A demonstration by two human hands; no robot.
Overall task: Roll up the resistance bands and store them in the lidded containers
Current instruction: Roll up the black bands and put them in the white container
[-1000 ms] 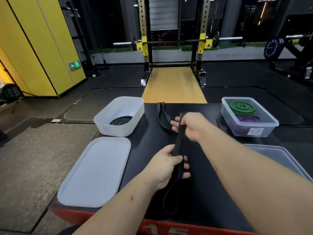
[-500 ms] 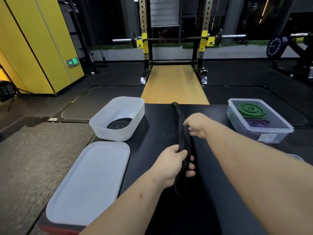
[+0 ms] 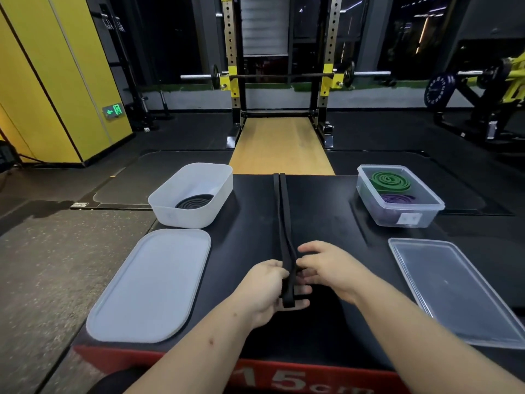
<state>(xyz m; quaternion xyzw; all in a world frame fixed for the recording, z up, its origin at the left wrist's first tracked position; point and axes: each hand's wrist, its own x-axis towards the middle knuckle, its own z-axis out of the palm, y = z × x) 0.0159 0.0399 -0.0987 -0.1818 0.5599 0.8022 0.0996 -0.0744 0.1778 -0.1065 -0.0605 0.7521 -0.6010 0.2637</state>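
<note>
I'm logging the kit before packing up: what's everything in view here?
Platform: 1, black, red edge.
White tub: 1, back left.
Clear container: 1, back right.
White lid: 1, front left.
Clear lid: 1, front right.
Long band: 1, black, flat along centre.
Black roll: 1, in tub.
Green roll: 1, in container.
Purple roll: 1, in container.
Barbell rack: 1, yellow-black, behind.
Left hand: grips band's near end.
Right hand: fingertips at band.
</note>
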